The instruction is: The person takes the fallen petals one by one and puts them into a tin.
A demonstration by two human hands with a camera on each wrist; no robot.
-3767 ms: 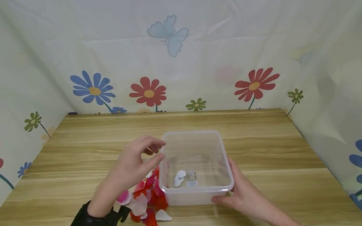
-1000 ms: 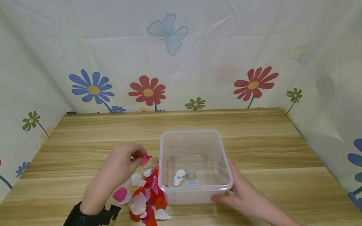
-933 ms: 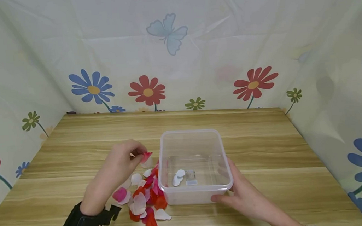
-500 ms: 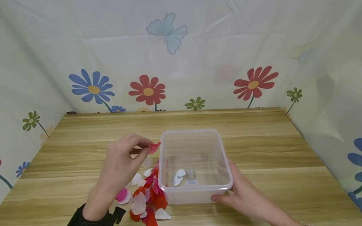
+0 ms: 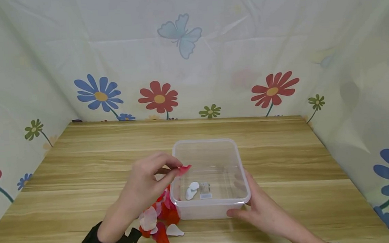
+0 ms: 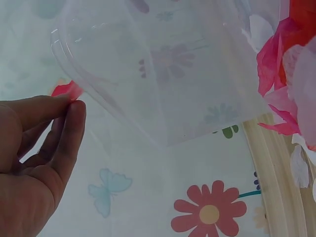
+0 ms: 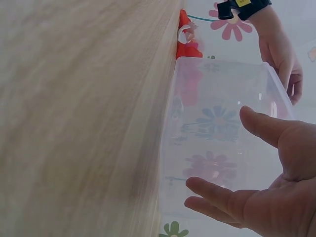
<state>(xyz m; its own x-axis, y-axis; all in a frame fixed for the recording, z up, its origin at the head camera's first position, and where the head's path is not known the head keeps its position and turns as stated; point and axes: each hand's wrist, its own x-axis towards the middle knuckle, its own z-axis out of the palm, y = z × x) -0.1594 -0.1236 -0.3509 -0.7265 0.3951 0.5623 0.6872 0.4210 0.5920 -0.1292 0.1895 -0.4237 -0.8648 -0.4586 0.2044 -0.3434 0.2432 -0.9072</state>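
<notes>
While I watch from the head view, the biggest thing I see is the flower-printed backdrop (image 5: 189, 61) that walls in three sides, and below it the wooden surface (image 5: 81, 164) that carries everything. On that surface, near its middle, stands a clear plastic box (image 5: 206, 147), open at the top, with a couple of white petals (image 5: 191, 190) lying on its floor beside a small clear label.

My right hand (image 5: 261, 207) rests against the box's near right corner, fingers fairly straight along the wall and thumb at the front edge; the right wrist view shows the fingers spread loosely against the clear side, not wrapped round it. My left hand (image 5: 147, 178), with a black strap on its wrist, hangs over the box's left rim and pinches one red petal (image 5: 184, 169) between thumb and forefinger. The petal sits just inside the rim line, above the box's interior and clear of its floor. In the left wrist view the same petal (image 6: 66, 90) peeks out pink-red at the fingertips, right beside the box's edge.

Just left of the box, touching its wall, lies a heap of loose petals (image 5: 159, 219), red, pink and white, partly hidden under my left forearm.
</notes>
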